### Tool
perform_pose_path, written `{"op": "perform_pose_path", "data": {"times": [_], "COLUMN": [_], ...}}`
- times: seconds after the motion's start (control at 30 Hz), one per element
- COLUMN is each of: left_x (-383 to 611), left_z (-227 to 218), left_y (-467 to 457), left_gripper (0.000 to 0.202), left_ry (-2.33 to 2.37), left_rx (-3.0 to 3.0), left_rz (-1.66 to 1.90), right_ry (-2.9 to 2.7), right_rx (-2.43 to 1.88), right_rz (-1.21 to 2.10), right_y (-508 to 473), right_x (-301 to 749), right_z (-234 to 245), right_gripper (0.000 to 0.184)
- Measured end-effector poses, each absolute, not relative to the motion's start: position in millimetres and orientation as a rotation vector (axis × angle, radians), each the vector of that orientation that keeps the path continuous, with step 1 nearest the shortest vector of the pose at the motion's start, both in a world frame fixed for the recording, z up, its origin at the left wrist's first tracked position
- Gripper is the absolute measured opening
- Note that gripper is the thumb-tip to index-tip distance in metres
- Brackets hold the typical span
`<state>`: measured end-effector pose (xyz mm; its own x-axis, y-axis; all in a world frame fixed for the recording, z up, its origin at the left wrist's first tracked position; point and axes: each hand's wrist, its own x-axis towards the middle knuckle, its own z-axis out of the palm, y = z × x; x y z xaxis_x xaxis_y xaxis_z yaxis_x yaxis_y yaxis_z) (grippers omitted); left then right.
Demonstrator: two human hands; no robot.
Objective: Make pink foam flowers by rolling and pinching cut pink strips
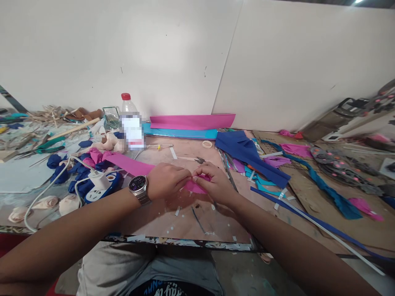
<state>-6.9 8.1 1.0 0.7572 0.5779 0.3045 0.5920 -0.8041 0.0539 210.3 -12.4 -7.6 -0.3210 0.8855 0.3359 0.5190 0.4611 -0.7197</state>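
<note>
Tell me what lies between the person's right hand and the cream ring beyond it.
In the head view, a small dark tool, perhaps snips, lies between the right hand and the cream ring.

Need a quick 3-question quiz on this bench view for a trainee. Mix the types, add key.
1. True or false: the left arm wears a watch.

2. Multiple choice: the left hand and right hand meet at a strip. What colour is it?
A. Navy blue
B. Teal
C. Pink

3. Fill in: the clear bottle near the wall panel has a ____ cap.

Key: 1. True. 2. C. 3. Red.
</note>
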Motion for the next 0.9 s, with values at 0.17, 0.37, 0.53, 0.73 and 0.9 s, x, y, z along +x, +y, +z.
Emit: {"op": "perform_pose_path", "data": {"times": [0.17,0.37,0.53,0.73,0.9], "left_x": [-8.2,-7.9,-5.2,-4.4,-5.8], "left_z": [0.4,-1.5,2.0,11.3,12.8], "left_y": [8.4,9.0,5.4,3.2,5.4], "left_gripper": [0.027,0.029,0.031,0.029,0.031], "left_ry": [-0.918,-0.881,-1.110,-1.283,-1.289], "left_rx": [-2.898,-2.889,-2.986,-3.171,-3.272], "left_rz": [-0.495,-0.537,-0.624,-0.682,-0.758], "right_ry": [-2.003,-2.017,-1.985,-2.063,-2.069], "right_rx": [-1.175,-1.164,-1.200,-1.137,-1.100], "right_rz": [0.686,0.734,0.676,0.531,0.482], "right_y": [-14.0,-10.8,-12.9,-14.5,-11.9], "right_x": [210.2,212.1,209.5,208.6,209.5], "right_z": [-4.5,-6.0,-7.8,-5.7,-7.3], "right_gripper": [0.012,0.013,0.011,0.008,0.008]}}
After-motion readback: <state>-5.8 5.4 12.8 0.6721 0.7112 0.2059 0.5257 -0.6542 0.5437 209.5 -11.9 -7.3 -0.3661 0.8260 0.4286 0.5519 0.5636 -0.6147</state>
